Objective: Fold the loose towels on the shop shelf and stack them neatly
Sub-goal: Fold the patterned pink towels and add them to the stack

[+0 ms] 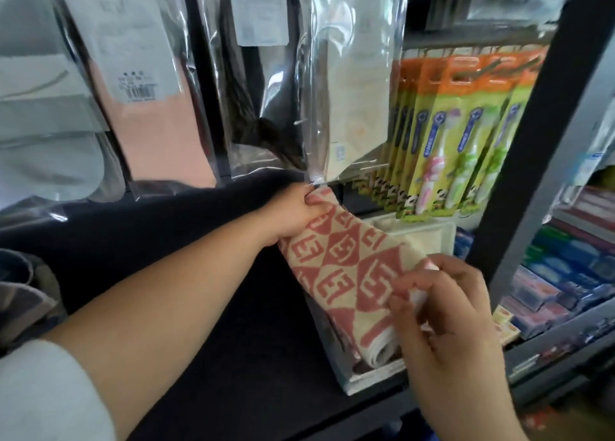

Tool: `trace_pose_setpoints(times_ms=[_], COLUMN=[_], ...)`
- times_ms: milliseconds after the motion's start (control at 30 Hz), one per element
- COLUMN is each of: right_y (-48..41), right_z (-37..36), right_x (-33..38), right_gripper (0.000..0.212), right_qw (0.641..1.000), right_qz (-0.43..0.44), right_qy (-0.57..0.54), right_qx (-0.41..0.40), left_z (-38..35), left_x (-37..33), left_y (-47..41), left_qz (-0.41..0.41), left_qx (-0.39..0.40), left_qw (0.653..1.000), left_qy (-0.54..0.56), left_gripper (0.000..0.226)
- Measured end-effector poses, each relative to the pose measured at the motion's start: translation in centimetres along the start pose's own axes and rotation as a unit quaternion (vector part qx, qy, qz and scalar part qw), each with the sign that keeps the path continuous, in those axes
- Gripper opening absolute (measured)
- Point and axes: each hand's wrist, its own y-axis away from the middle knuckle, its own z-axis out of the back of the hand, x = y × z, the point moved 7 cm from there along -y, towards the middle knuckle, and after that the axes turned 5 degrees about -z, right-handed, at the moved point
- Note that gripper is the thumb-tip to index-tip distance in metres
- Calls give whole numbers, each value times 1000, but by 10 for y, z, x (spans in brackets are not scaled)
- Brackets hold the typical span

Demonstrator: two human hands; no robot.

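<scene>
Pink-and-cream patterned terry towel point(346, 267), folded into a narrow strip, hangs slanted over a white open-topped box point(366, 382) on the dark shop shelf point(233, 307). The left hand point(296, 212) grips its far end, fingers curled round the cloth; the right hand point(446, 311) pinches the near edge. Soft, light and limp, it will likely sag between holds, so both ends need supporting. What lies in the box is hidden beneath the towel, and the print on the hanging packets behind is blurred.
</scene>
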Motion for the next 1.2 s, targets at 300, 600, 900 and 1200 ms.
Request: trace_pose_setpoints(times_ms=[300, 600, 900, 1200], right_y=[-16, -15, -14, -3], right_z=[-26, -38, -47, -75], right_x=[-25, -38, -20, -49], right_gripper=[51, 29, 41, 66], right_qw=[978, 960, 945, 927], right_qz=[70, 63, 163, 135], right_qy=[197, 257, 281, 318], right_qx=[23, 90, 32, 148], left_z=[-36, -42, -31, -50], left_x=[16, 22, 23, 42], left_y=[-58, -52, -34, -9], left_qz=[90, -7, -49, -99], left_qx=[83, 19, -18, 123], left_qw=[989, 965, 974, 963], left_qy=[-77, -260, -222, -216], left_gripper=[49, 33, 45, 87])
